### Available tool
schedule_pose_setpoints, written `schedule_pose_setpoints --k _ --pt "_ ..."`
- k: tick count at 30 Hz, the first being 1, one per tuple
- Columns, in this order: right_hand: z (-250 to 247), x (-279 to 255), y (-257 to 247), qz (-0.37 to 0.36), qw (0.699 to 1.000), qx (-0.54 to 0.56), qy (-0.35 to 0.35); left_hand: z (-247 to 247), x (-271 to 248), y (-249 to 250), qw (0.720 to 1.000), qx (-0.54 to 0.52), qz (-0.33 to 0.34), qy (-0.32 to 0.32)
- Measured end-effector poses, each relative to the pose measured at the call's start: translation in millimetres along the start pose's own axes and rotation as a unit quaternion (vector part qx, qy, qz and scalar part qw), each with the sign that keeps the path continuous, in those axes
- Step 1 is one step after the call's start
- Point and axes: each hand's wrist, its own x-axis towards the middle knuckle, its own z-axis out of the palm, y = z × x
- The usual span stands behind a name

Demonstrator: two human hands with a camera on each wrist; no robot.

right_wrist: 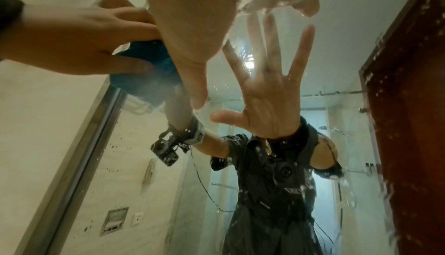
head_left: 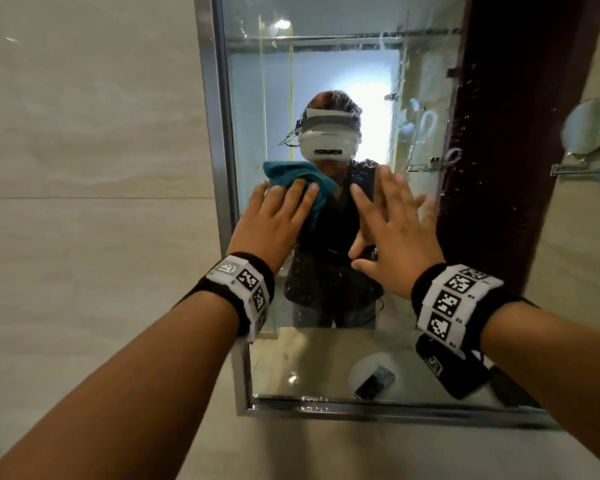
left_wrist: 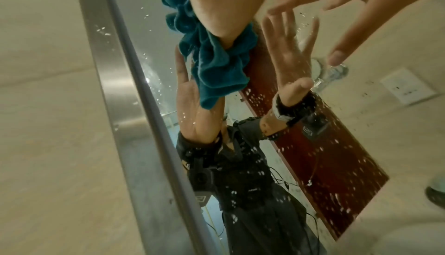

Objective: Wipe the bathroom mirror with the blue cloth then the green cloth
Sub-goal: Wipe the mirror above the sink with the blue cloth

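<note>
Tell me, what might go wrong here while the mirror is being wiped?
The bare right hand lies spread flat on the wet mirror, so it may leave prints or slip. The left hand only presses the blue cloth with straight fingers; the bunched cloth could slide out and drop. Droplets near the mirror's right side may be missed.

Round shaving mirror (head_left: pixel 590 127): on a metal arm, fixed to the right-hand wall.
Wall tiles (head_left: pixel 84 133): pale beige, left side.
Wall socket (left_wrist: pixel 408 86): white, on the tiled wall.
</note>
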Motion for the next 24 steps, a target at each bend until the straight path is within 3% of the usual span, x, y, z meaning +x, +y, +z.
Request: schedule_pose_setpoints --k 4,9,11,15,18,21,24 --pt "11 0 -5 0.018 1.000 -0.017 -0.002 20 -11 14 0.997 0.030 0.055 0.048" --pt "16 2 -5 0.016 1.000 -0.018 -0.006 54 -42 51 0.988 -0.075 0.134 0.032" --pt "16 2 -6 0.016 1.000 -0.018 -0.005 55 -42 53 0.987 -0.096 0.122 0.035" --pt "15 0 -5 0.014 1.000 -0.013 -0.007 25 -17 33 0.996 -0.086 0.016 0.035" --pt "15 0 -4 0.017 1.000 -0.009 -0.005 27 -6 26 0.997 -0.073 -0.019 0.032" --pt "18 -1 -3 0.012 1.000 -0.015 0.001 40 -18 37 0.998 -0.033 0.013 0.057" --pt "20 -1 -3 0.008 1.000 -0.023 0.011 66 -45 57 0.992 -0.046 0.091 0.069"
